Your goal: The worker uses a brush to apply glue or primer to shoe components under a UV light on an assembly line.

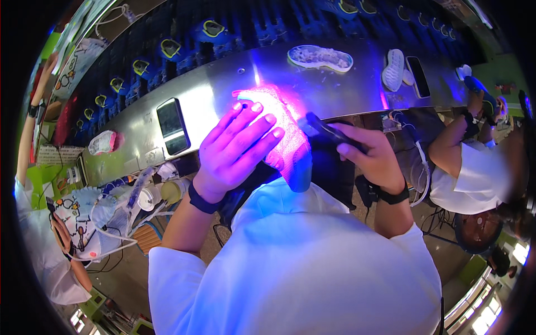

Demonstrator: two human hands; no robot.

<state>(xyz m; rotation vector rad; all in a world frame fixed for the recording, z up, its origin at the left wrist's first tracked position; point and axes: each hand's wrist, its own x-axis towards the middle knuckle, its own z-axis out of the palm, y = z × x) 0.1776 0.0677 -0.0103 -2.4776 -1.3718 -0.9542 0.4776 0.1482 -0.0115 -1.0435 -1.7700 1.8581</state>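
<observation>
Bright pink and violet light falls on a mesh shoe upper at the bench's near edge; its lower end looks blue-grey. My left hand lies over the upper's left side, fingers stretched across the mesh, holding it; the thumb is hidden. To the right, my right hand is closed around a slim black-handled tool, thumb along the handle. The tool's head points at the upper's right side, and its kind is unclear in the glare. I cannot tell whether it touches the mesh.
On the metal bench lie a phone, a white shoe sole, another sole and a second phone. Dark shoes line the far side. Co-workers sit left and right. Tubs and cables stand at left.
</observation>
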